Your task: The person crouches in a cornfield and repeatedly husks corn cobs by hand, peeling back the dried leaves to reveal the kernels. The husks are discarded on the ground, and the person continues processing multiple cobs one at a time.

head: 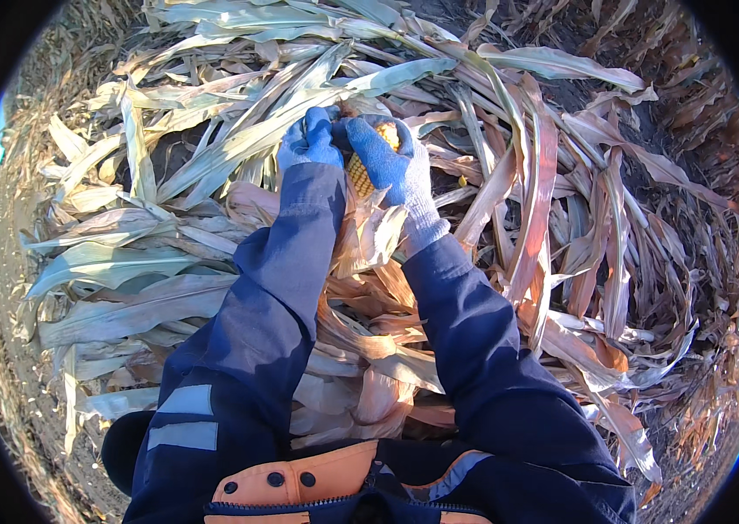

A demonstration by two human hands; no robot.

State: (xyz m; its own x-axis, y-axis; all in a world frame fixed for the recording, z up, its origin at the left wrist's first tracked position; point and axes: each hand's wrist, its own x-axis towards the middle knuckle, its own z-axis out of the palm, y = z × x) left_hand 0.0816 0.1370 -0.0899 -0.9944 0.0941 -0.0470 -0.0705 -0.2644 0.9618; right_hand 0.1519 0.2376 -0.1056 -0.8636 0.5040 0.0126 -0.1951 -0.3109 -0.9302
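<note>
An ear of corn point(361, 178) with bare yellow kernels is in my right hand point(386, 154), whose gloved thumb and fingers wrap around its upper part. Pale dry husk point(373, 232) hangs peeled back below the ear, between my forearms. My left hand point(310, 141), in a matching blue-coated glove, is curled close beside the far end of the ear. Brown silk shows near those fingertips. Whether the left fingers pinch husk or silk is hidden.
Cut dry corn stalks and leaves point(140, 262) lie heaped all around the hands. A long reddish leaf point(536, 190) arches up at the right. Bare soil with scattered bits point(29, 340) runs along the left, and more dry leaf litter point(723, 308) lies at the far right.
</note>
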